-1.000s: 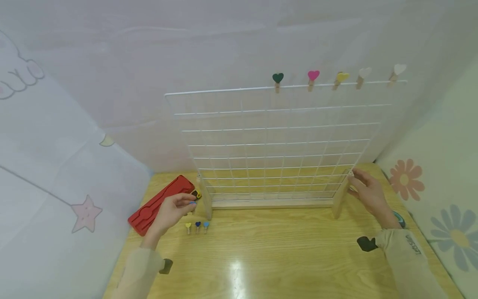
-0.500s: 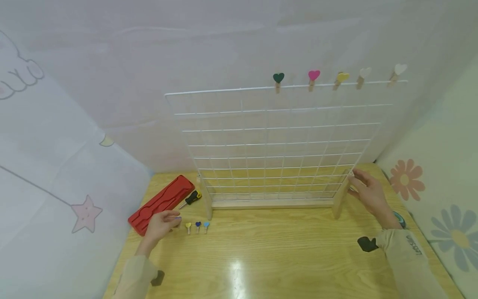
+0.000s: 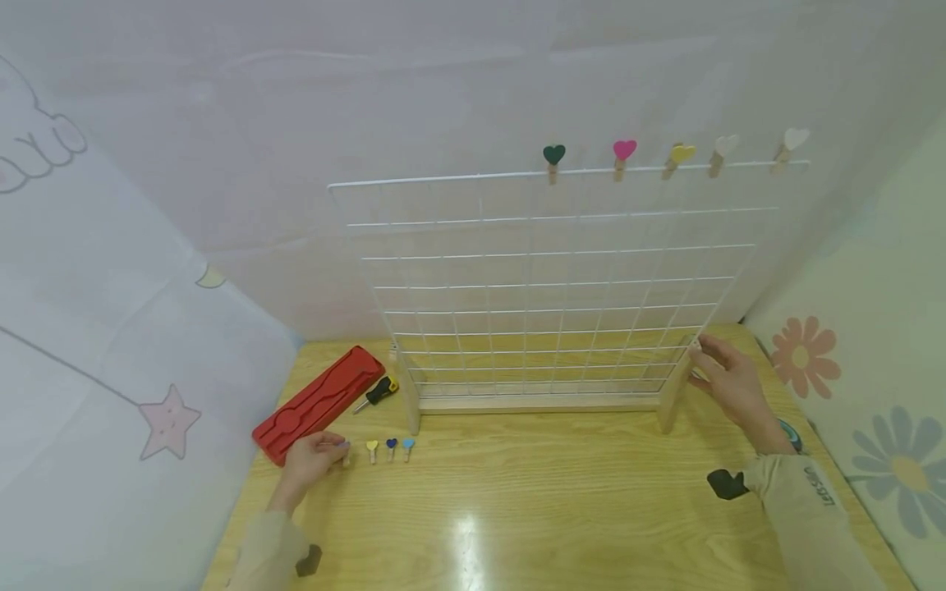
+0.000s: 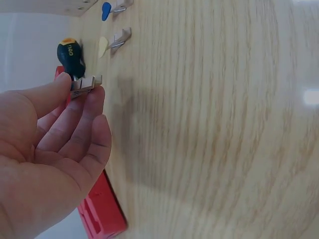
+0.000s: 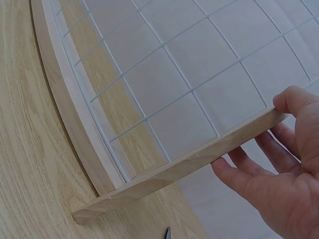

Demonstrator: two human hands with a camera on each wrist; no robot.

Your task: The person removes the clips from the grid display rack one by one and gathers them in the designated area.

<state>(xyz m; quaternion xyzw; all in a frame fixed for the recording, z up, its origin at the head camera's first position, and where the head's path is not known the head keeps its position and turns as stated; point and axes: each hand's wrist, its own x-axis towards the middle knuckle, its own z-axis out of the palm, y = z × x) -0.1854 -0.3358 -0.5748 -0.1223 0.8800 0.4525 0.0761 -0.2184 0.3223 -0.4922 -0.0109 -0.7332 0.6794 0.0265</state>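
Near the red tray, my left hand point(image 3: 306, 462) pinches a small wooden clothespin point(image 4: 88, 84) between thumb and fingertips. Its heart top looks bluish and is mostly covered by the fingers. Just right of it on the table, three heart clothespins lie in a row: yellow point(image 3: 373, 448), dark blue point(image 3: 392, 445) and light blue point(image 3: 408, 446). My right hand point(image 3: 732, 390) grips the upper end of the wooden side post point(image 5: 174, 167) of a white wire grid rack point(image 3: 443, 178), thumb on top and fingers underneath. Several heart clothespins, including a pink one point(image 3: 624, 151), are clipped along the grid's top bar.
A red moulded tray point(image 3: 325, 402) lies slanted at the back left. Beside it is a black and yellow screwdriver point(image 3: 380, 391), close to the rack's left post point(image 3: 408, 398). A teal round object point(image 3: 792, 433) is partly hidden behind my right wrist. Fabric walls enclose the table.
My left hand has moved from beside the screwdriver toward the front left, carrying the clothespin to the left end of the row. The screwdriver is uncovered. My right hand has stayed put.
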